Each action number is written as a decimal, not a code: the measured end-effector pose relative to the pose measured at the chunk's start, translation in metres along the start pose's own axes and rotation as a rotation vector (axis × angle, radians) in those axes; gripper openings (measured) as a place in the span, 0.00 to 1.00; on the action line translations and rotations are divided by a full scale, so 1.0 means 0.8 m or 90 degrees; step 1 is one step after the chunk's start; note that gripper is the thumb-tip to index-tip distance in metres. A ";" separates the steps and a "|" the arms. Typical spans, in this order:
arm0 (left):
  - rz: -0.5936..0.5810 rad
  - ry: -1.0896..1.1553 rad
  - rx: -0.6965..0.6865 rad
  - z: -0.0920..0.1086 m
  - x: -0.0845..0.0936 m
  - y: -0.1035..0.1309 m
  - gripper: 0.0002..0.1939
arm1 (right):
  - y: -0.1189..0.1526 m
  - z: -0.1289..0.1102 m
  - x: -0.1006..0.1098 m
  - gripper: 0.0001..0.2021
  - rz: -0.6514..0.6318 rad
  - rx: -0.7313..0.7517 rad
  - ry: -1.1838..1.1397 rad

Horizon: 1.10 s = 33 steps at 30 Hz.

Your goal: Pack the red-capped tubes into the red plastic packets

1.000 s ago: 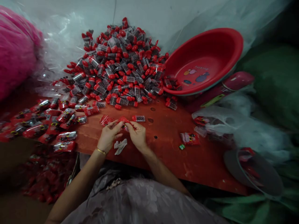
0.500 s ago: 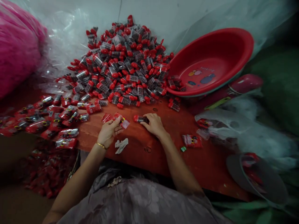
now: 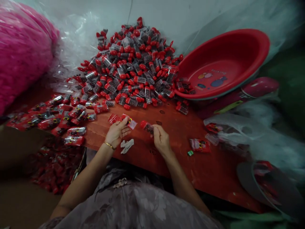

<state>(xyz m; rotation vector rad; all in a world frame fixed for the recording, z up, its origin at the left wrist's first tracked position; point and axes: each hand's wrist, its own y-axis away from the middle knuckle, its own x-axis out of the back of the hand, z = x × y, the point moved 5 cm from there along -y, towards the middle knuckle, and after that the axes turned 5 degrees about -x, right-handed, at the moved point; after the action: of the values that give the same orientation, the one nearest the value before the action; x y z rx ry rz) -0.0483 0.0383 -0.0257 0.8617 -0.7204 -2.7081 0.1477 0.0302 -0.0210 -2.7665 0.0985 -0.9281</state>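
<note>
My left hand, with a gold bracelet at the wrist, pinches a small red printed wrapper between thumb and fingers. Another red wrapper lies just behind the fingertips. To the right, my right hand grips the clear end of a small tube with a red cap; the cap points left toward the wrapper, with a gap between them. A crumpled white scrap lies on the red-brown table below my left hand.
Behind the hands rises a large heap of red-capped tubes. Filled red packets spread at the left. A tilted red basin stands back right. Nearer right lie a red packet, a green scrap and a grey container.
My right hand has closed on the capped tube and lifted it from the table, tilting it. My left hand still pinches the wrapper. The whole view has shifted slightly.
</note>
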 end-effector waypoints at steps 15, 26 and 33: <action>-0.030 -0.106 -0.075 0.001 -0.008 0.009 0.24 | 0.028 -0.041 0.002 0.15 -0.039 -0.068 -0.142; -0.051 -0.024 -0.078 -0.022 -0.024 0.015 0.23 | 0.032 -0.037 -0.020 0.16 0.012 -0.097 -0.202; -0.039 0.082 -0.122 -0.023 -0.035 0.023 0.21 | 0.045 -0.050 -0.049 0.15 0.131 -0.092 -0.143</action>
<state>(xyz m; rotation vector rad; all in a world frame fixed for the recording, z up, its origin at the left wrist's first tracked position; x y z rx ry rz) -0.0139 0.0249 -0.0155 1.0133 -0.4058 -2.6883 0.0921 -0.0075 -0.0214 -2.9010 0.4188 -0.5755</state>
